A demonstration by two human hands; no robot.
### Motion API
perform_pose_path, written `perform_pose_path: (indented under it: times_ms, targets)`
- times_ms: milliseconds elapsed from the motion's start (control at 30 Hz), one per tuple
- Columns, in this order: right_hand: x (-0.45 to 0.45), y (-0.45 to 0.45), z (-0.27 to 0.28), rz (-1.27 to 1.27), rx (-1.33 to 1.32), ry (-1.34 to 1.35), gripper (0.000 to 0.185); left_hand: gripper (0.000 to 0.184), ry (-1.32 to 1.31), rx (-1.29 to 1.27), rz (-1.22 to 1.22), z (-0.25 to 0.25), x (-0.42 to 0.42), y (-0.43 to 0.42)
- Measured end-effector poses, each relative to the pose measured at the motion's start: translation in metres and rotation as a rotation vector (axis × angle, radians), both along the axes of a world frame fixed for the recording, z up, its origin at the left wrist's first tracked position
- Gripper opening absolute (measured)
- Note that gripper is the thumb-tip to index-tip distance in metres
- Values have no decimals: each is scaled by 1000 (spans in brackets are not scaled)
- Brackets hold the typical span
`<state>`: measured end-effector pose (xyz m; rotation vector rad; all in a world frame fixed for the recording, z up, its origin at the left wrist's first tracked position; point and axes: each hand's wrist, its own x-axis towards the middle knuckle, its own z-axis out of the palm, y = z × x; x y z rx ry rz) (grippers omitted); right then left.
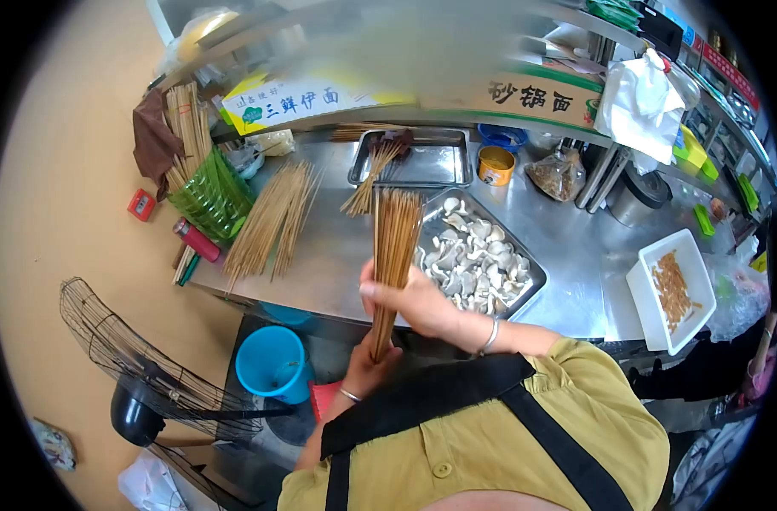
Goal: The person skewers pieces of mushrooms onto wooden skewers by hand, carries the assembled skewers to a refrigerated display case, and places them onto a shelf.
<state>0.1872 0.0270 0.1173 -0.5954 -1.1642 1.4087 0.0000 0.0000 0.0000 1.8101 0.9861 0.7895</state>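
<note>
Bundle of sticks (396, 230) gripped in both hands before the counter (567, 247). The right hand (415, 300) clasps it below the middle, thumb across the front; the left hand (371, 364) grasps the lower end. The upper end spreads slightly wider than the lower. Judged by appearance, the bundle is light and stiff lengthwise, but single sticks are thin, may snap, and may slide past one another; tips are too small to tell sharp from blunt. A full-hand hold round the shaft, with the other hand under the foot, should suit it best.

Surroundings: just right of the grip, mushrooms (480, 255) in a tray (538, 277), the closest obstacle to a sideways swing; beyond, a pan (444, 162) with a smaller bunch (369, 180); left, loose sticks (269, 213); below left, a bucket (272, 361); far right, a tub (648, 294).
</note>
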Motion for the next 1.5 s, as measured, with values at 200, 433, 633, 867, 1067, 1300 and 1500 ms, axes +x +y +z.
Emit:
perform_pose_path:
  times_ms: [200, 433, 633, 867, 1067, 1300, 1500]
  targets:
    - [40, 13, 10, -30, -94, 155, 35, 34, -433, -958, -507, 43, -16, 3]
    - [50, 10, -4, -110, -54, 41, 30, 54, -408, -863, -403, 37, -11, -17]
    - [53, 4, 4, -84, -32, 57, 36, 73, -426, -858, -337, 45, -1, -26]
    - [60, -3, 17, -121, 21, 0, 26, 59, -411, -674, -243, 32, 4, -34]
    - [67, -6, 15, -110, 0, -4, 25, 44, -307, -613, -213, 6, -11, -30]
    - [75, -6, 17, -157, -12, 68, 33, 39, -385, -661, -207, -6, -11, -31]
    - [81, -7, 22, -222, -23, 88, 20, 46, -404, -641, -139, 1, -6, -35]
